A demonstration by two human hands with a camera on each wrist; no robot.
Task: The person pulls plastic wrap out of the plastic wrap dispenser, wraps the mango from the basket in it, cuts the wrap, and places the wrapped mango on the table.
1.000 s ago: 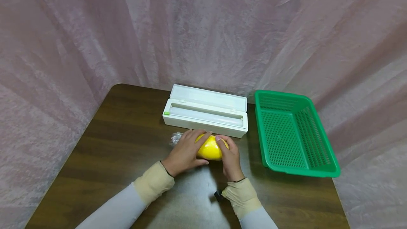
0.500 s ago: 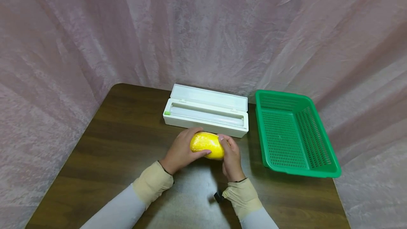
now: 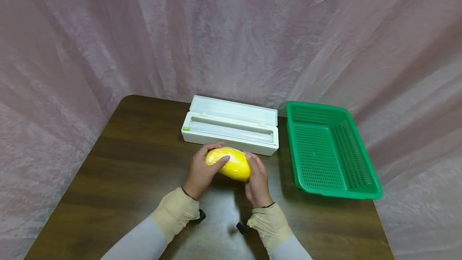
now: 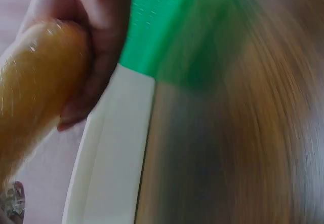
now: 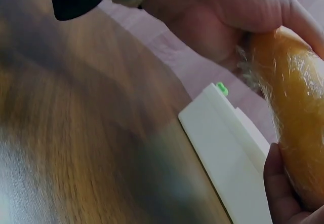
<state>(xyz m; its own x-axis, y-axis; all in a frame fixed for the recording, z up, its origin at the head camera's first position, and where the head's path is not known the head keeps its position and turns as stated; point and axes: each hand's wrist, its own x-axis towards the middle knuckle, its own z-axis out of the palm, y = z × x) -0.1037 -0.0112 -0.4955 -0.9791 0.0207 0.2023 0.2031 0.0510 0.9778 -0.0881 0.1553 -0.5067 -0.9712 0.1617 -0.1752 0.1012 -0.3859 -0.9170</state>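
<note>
Both hands hold a smooth, oblong yellow fruit wrapped in shiny cling film, raised over the front of a white box. Its exact kind I cannot tell. My left hand grips the left end, with the thumb across its upper face and the fingers behind. My right hand holds the right end, thumb along the near side. In the right wrist view, crumpled film shows at the fruit's left end, beside the left hand. The left wrist view is blurred; the right hand's fingers curl round the fruit there.
Behind the hands stands the white cling film dispenser, lid raised, a roll of film inside and a green slider at its left. A green perforated basket stands at right on the brown wooden table. Pink curtain hangs behind.
The left hand has gone from lying over the fruit's top to gripping its left end, thumb on top. The fruit has shifted slightly left and tilted; its crumpled film tail is now hidden in the head view.
</note>
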